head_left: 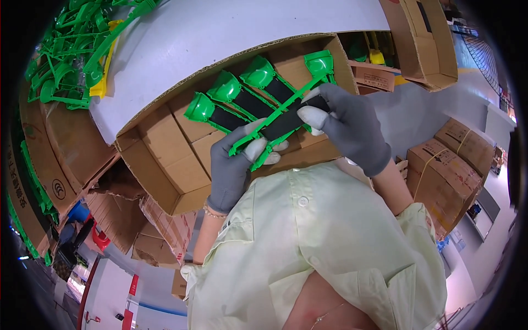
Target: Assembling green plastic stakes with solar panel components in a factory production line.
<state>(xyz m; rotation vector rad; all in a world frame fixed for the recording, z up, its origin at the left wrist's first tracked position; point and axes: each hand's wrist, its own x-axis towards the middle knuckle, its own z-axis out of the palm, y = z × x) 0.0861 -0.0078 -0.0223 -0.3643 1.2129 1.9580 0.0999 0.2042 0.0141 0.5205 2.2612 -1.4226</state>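
My left hand [234, 162], in a grey glove with white fingertips, is closed round the lower end of a green plastic part [271, 144]. My right hand [355, 124], gloved the same way, grips this part farther up, its thumb pressing on the black strip [283, 125] along the middle. The cupped end [319, 63] points away from me. Beneath and beyond it, several similar green parts [225, 87] with black strips lie side by side in an open cardboard box [170, 146]. Their near ends are partly hidden by my hands.
A heap of green plastic parts [71, 60] with a yellow piece [104, 71] covers the far left of the white table [220, 25]. Another open carton [423, 47] stands at the far right. Strapped cardboard boxes [445, 176] are stacked to my right, and torn cartons [118, 217] sit at left.
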